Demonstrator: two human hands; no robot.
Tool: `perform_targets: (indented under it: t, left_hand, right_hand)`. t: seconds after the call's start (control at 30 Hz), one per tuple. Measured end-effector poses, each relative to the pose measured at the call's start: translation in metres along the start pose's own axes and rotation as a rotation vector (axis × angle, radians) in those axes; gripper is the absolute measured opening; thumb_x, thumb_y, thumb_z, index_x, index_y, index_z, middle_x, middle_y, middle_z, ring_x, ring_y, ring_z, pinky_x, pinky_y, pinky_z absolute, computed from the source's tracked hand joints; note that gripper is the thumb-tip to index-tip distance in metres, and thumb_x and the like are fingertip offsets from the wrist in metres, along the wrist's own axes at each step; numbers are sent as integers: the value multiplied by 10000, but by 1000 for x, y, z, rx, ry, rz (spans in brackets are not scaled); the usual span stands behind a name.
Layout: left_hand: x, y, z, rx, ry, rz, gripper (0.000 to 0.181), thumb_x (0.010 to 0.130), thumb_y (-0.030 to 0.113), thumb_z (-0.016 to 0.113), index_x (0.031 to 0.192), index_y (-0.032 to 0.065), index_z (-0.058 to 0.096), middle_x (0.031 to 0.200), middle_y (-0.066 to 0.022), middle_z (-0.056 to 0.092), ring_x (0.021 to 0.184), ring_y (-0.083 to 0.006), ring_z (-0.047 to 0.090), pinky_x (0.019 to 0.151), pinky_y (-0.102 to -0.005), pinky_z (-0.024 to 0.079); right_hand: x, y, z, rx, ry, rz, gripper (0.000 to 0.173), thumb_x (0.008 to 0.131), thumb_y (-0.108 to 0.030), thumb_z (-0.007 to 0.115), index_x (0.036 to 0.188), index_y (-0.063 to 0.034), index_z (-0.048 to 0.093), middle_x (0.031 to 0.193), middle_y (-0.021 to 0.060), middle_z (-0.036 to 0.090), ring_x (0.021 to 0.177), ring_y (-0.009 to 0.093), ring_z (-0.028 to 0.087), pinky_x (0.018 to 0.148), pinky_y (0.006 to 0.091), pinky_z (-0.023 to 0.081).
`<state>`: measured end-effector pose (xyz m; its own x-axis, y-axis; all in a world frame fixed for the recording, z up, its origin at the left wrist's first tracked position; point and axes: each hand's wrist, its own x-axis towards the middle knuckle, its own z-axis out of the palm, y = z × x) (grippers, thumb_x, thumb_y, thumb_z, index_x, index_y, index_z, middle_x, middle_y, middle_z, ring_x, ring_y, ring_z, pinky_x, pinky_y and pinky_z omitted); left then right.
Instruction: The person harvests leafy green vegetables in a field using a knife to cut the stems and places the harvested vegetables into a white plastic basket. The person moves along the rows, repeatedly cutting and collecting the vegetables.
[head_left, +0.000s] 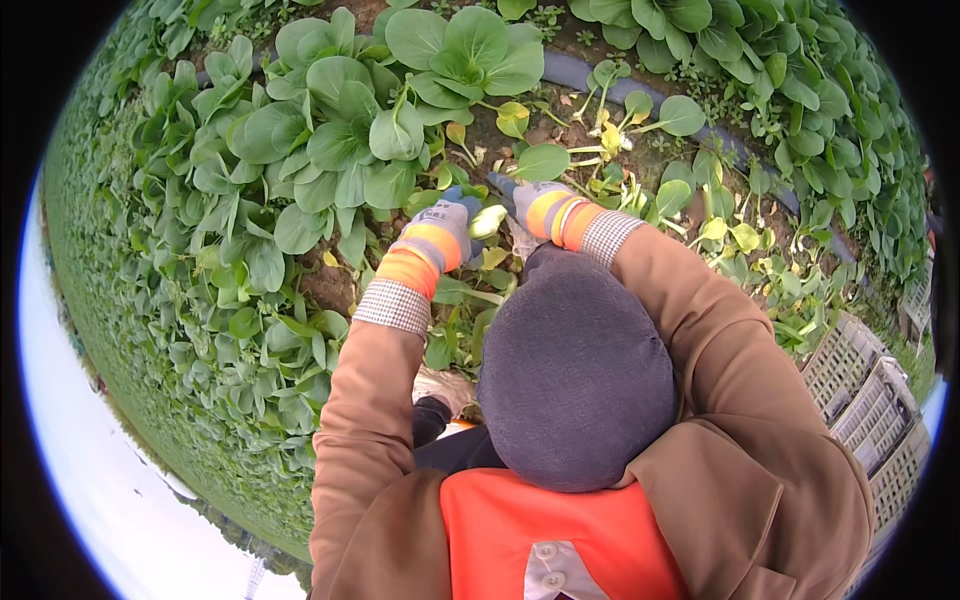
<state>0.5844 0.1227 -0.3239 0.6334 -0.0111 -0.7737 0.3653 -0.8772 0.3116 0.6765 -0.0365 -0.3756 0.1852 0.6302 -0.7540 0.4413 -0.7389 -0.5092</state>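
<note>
My left hand (442, 221), in a grey and orange work glove, is closed around a bok choy with its pale green base (488, 222) facing right. Its leaves are mostly hidden by the hand. Close by on the right, my gloved right hand (536, 201) is low over the soil with one finger stretched forward. A loose green leaf (541, 162) lies just beyond it. Whether the right hand holds anything is hidden. Large uncut bok choy plants (466, 64) stand ahead and to the left of both hands.
A grey hose (634, 96) crosses the bed beyond the hands. Trimmed green and yellow leaves (712, 217) litter the soil at right. Pale plastic crates (874, 412) stand at far right. My dark-clothed knee (577, 367) rises near the hands; a covered foot (446, 390) is below left.
</note>
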Motion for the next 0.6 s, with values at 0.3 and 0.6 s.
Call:
perform_targets:
  t: [0.3,0.6]
  left_hand:
    - [56,2,-66,270,-107,-266,387,849,248,677,1204,95,668,1269,-167,629,1116,-339,640,912,-424,539]
    - [57,-75,-5,332,-101,-488,411,829,182,693,1231,115,644,1281,-173,614,1121,-350,636,940,-418,535]
  right_hand:
    - [29,16,9,264,482,-111,505,1002,-284,478,1482,-209,344,1017,254,663,884,449,641,758,508,504]
    - [75,-7,9,62,219,13,600,972,-168,455,1535,-219,254,1065,204,689,931,371,682,782,467,532]
